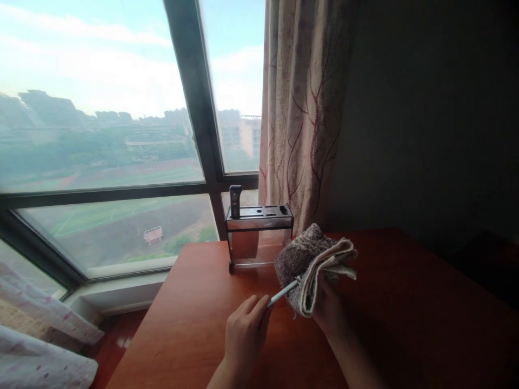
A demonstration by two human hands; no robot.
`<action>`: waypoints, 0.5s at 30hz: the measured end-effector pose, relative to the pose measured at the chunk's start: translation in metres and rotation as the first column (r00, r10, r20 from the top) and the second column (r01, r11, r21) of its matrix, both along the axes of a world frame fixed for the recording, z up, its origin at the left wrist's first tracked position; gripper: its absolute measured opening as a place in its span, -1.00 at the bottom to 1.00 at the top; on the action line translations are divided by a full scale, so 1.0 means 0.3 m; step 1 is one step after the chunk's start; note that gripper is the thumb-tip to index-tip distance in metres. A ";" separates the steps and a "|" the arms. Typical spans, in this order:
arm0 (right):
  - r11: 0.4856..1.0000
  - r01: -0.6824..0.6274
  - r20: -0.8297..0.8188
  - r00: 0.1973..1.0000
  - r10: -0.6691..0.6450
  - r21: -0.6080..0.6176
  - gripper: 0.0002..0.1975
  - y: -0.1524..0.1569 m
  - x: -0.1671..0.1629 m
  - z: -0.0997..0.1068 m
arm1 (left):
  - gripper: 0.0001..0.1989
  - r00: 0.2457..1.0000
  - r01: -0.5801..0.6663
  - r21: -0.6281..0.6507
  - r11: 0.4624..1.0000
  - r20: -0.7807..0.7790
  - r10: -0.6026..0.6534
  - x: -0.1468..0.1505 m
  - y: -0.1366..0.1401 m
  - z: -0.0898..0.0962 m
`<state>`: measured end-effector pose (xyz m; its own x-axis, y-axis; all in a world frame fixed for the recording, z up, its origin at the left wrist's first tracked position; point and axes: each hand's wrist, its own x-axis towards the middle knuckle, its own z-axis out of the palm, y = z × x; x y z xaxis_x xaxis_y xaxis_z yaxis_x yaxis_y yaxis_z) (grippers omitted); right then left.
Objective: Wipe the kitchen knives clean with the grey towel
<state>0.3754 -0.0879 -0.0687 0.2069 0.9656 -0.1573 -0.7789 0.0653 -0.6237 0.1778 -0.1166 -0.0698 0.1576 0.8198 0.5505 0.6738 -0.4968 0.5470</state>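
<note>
My left hand (245,330) is closed round a slim utensil with a pale handle (283,292). Its far end meets the towel and is hidden there, so its kind does not show. A thick folded towel (305,253), grey-brown with off-white edges, is gripped from below and behind by my right hand (325,307), whose fingers are mostly covered by the cloth. Just behind the towel stands a clear-sided knife holder (259,222) with a slotted black and metal top. One black handle (235,201) sticks up from its left end.
Everything is over a reddish-brown wooden table (182,324). Large windows (101,135) rise on the left and behind, and a patterned curtain (304,108) hangs beyond the holder. A dark wall (425,119) fills the right. White spotted fabric (40,356) lies at the lower left.
</note>
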 end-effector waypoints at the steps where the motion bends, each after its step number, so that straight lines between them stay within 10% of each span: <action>1: 1.000 0.005 -0.014 1.000 -0.005 -0.020 -0.67 0.002 -0.009 0.005 | -0.80 0.999 0.005 0.023 1.000 -0.032 -0.004 0.001 -0.003 -0.003; 7: 0.999 0.032 -0.033 0.999 -0.034 -0.043 -0.64 -0.001 0.009 0.018 | -0.71 0.976 0.219 -0.288 0.932 0.074 -0.206 0.027 -0.018 0.035; 15: 0.999 -0.019 0.024 1.000 0.019 -0.034 -0.65 -0.001 0.072 -0.036 | -0.58 0.795 0.558 -0.632 0.537 0.594 -0.127 0.045 -0.005 0.026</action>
<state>0.3970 -0.0882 -0.0795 0.1927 0.9637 -0.1850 -0.7643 0.0292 -0.6442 0.1913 -0.1181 -0.0621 0.4517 0.8793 -0.1510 0.1278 0.1038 0.9864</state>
